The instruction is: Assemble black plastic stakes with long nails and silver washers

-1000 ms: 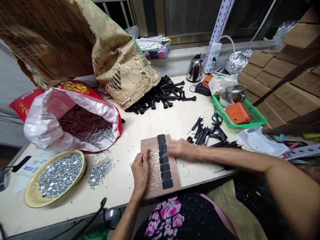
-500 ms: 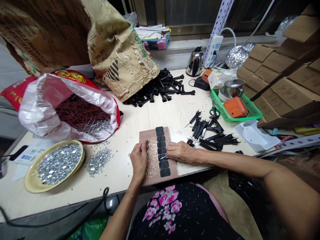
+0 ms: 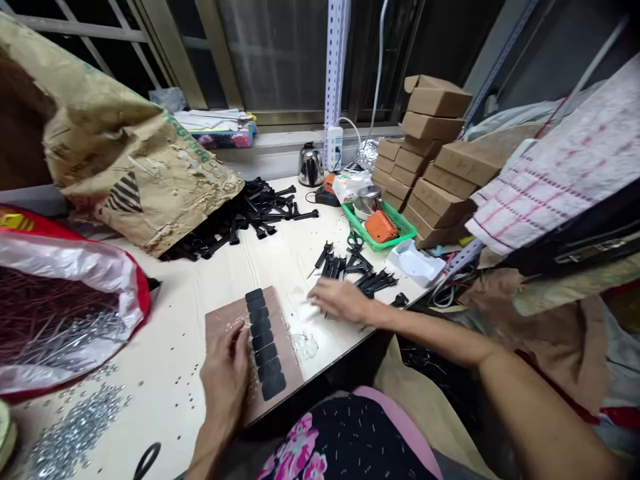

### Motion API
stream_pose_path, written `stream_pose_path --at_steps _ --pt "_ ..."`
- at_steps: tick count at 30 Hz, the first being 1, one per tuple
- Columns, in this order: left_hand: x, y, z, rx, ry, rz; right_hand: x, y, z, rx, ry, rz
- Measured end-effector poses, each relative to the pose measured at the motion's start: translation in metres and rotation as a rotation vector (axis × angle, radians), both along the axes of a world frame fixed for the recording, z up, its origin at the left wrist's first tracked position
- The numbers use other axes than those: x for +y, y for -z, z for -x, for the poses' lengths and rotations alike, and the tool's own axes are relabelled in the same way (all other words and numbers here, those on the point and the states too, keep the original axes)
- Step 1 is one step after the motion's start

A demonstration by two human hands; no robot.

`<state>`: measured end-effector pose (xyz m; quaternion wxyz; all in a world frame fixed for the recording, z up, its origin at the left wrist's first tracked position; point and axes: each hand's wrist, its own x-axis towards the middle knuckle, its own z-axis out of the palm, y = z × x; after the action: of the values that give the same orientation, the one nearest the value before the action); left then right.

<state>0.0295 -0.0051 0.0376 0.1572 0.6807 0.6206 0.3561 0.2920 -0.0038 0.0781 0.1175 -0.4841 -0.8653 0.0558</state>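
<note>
A brown board (image 3: 220, 315) lies at the table's front edge. Down its right half runs a row of black, rounded flat pieces (image 3: 261, 327). Small pale grains (image 3: 235, 324) are scattered on its left side. My left hand (image 3: 227, 373) rests over the board's left part, fingers curled and thumb close to them; whatever may be between them is hidden. My right hand (image 3: 343, 300) hovers over the table right of the board, its fingertips smeared by motion. Just beyond it lies a group of black plastic parts (image 3: 333, 267), some with thin metal shafts.
A paper sack (image 3: 165, 193) spills black parts (image 3: 250, 213) at the back. On the left are an open bag of red and silver rods (image 3: 70, 313) and loose silver washer-like pieces (image 3: 80, 427). A green basket (image 3: 407, 230), scissors (image 3: 355, 240), a kettle (image 3: 311, 167) and cardboard boxes (image 3: 435, 160) stand right.
The view has swung right. My right hand has left the black pieces on the board and moved right, towards the loose black parts. My left hand stays at the board's left side.
</note>
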Motion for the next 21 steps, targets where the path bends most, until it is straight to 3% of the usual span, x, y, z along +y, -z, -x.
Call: stream_pose_path --at_steps 2,5,11,15,21 --pt "-0.001 -0.002 -0.029 0.013 0.145 0.020 0.001 -0.006 -0.037 -0.061 0.141 0.001" --pt "0.009 0.001 -0.086 0.048 0.301 0.062 -0.002 -0.004 -0.070 -0.231 0.160 0.104" --pt "0.061 0.008 -0.184 0.279 0.223 0.183 -0.007 0.015 -0.073 -0.295 0.094 0.106" --pt "0.083 0.003 -0.210 0.461 0.256 0.230 0.002 0.024 -0.074 -0.299 0.073 0.029" --pt "0.104 -0.003 -0.215 0.527 0.266 0.215 0.021 0.033 -0.079 -0.333 0.010 -0.043"
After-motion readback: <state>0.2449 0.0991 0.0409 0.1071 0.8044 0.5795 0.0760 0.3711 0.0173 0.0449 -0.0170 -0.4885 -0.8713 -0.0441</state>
